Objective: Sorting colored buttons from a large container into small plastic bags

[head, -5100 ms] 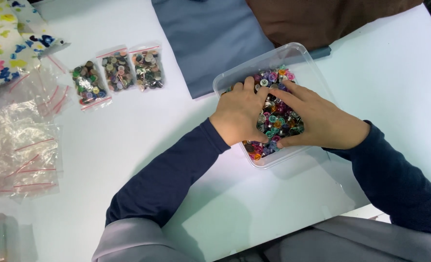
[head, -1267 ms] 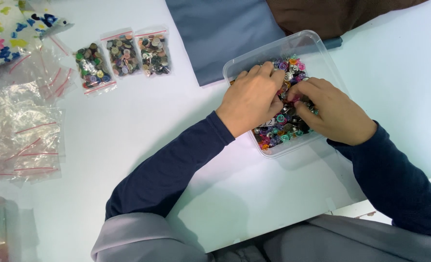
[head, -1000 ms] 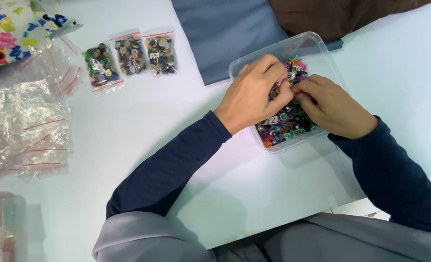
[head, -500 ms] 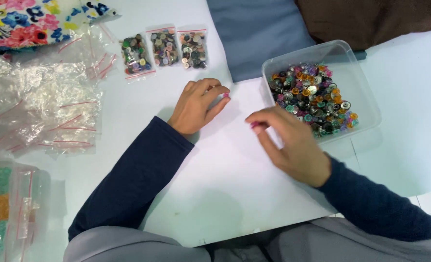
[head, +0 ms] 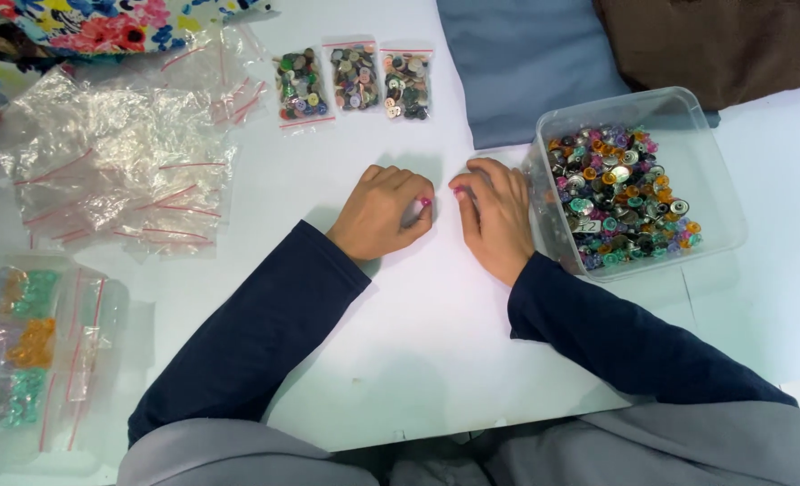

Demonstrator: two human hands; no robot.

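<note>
My left hand rests on the white table with its fingers curled in, and a small pink button shows at its fingertips. My right hand lies a short gap to the right, fingers also curled, with a pink button at its fingertips. Just right of that hand stands a clear plastic tub holding many mixed coloured and metal buttons. Both hands are outside the tub.
Three small zip bags of buttons lie in a row at the back. A heap of empty clear zip bags sits at left, bags of coloured pieces at lower left. Blue cloth, brown cloth, floral cloth behind.
Both hands have come out of the tub and moved left onto the bare table, fingers closed on small buttons. The view has shifted, so the tub now sits further right.
</note>
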